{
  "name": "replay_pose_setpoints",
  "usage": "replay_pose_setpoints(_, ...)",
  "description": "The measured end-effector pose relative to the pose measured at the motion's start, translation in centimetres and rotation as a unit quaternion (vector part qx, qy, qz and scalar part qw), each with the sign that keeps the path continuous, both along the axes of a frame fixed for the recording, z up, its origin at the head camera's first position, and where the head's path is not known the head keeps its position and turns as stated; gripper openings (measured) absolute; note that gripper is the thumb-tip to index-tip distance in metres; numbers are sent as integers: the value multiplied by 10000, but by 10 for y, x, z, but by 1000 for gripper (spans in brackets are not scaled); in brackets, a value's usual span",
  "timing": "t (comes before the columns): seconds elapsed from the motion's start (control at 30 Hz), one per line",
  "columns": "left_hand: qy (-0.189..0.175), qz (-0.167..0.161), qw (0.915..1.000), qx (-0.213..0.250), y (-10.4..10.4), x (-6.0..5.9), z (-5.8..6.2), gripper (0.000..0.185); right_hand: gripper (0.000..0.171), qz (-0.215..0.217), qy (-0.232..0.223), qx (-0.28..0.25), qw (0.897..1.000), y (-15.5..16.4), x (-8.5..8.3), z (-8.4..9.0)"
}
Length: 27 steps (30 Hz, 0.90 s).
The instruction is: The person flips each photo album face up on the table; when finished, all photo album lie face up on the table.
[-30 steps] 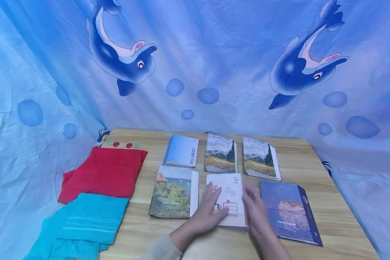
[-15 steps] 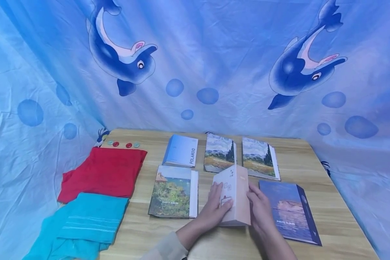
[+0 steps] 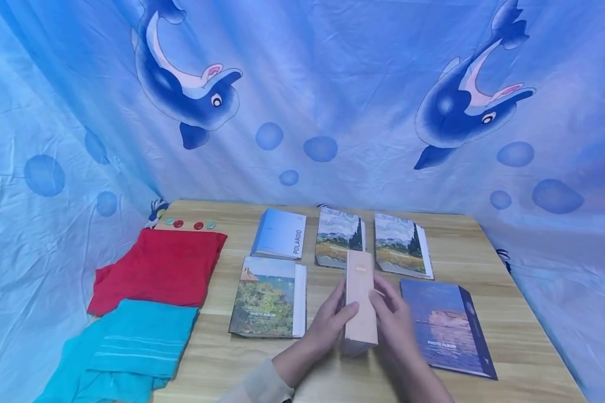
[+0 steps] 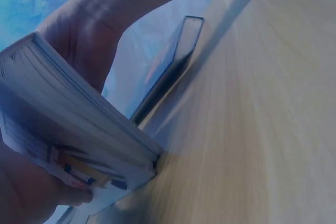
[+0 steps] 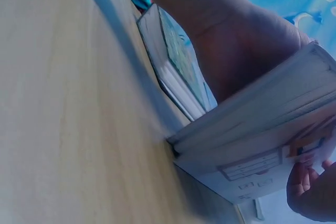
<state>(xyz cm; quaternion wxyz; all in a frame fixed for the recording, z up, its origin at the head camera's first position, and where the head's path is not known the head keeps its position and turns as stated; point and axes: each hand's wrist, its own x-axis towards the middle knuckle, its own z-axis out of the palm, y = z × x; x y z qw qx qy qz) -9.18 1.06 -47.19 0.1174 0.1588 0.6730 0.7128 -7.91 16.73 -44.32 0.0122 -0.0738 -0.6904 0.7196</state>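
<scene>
A pale pink photo album (image 3: 360, 296) stands on edge on the wooden table (image 3: 509, 313), spine up, between my two hands. My left hand (image 3: 330, 322) grips its left cover, thumb near the spine. My right hand (image 3: 393, 316) grips the right cover. The left wrist view shows the album's page block (image 4: 79, 129) with my fingers (image 4: 31, 192) on the printed cover. In the right wrist view, my fingers (image 5: 310, 190) lie on the other cover (image 5: 262, 166).
Around it lie a green landscape album (image 3: 267, 296), a dark blue album (image 3: 446, 327), a blue POLAROID album (image 3: 280, 233) and two wheat-field albums (image 3: 339, 237) (image 3: 400, 244). Red cloth (image 3: 161, 268), teal cloth (image 3: 131, 341) and several buttons (image 3: 189, 224) lie at the left. Blue dolphin curtains enclose the table.
The pink album lay flat under my hands a second ago. Both hands have tipped it up onto its edge, so the spine now faces up.
</scene>
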Motion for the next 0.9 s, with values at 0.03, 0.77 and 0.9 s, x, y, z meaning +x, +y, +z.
replay_pose_setpoints(0.03, -57, 16, 10000, 1, -1, 0, 0, 70, 47, 1, -25, 10, 10000, -1, 0, -1)
replay_pose_setpoints(0.77, 837, 615, 9830, -1516, -36, 7, 23, 81, 73, 903, -435, 1634, 9815, -2, -6, -36)
replay_pose_setpoints(0.9, 18, 468, 9932, -1069, -38, 6, 8, 84, 73, 631, -664, 1984, 9758, 1, -7, -39)
